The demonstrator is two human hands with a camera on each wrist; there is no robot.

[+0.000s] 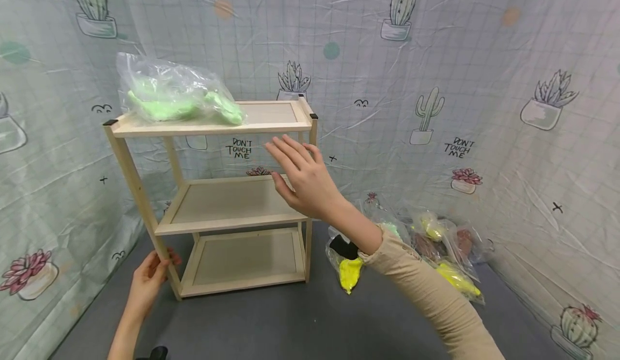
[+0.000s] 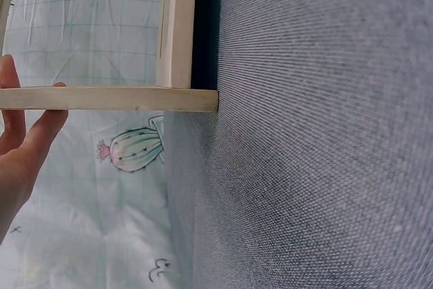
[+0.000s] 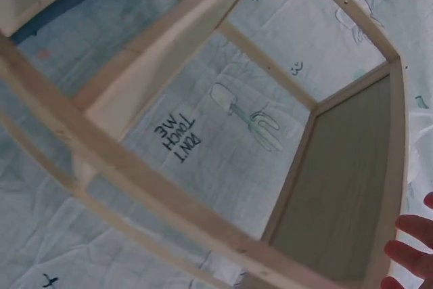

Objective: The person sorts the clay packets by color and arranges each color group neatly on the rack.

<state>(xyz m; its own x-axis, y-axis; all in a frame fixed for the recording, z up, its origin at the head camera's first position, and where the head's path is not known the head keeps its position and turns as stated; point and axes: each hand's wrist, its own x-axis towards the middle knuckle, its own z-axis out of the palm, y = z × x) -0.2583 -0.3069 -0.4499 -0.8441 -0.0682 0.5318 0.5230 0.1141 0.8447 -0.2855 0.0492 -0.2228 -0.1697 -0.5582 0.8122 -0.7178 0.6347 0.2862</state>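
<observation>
A three-tier wooden shelf rack [image 1: 227, 201] stands upright on the dark grey surface. My left hand [image 1: 147, 276] is at the rack's lower front left leg [image 1: 141, 193], thumb and fingers curled around it; the left wrist view shows fingertips on both sides of the leg [image 2: 128, 98]. In front of the rack's right part my right hand [image 1: 305, 180] is raised, holding nothing, its fingers extended and pointing up and left. On the top tier lies a clear plastic bag [image 1: 169, 93] with light green soft pieces inside. The right wrist view has my fingertips [image 3: 409, 255] near the top tier's edge.
To the right of the rack, several clear bags lie on the grey surface [image 1: 300, 322]. One holds a black and a bright yellow piece [image 1: 350, 274]; others hold yellow [image 1: 457, 279] and brown pieces. A cactus-print sheet [image 1: 368, 69] surrounds the area.
</observation>
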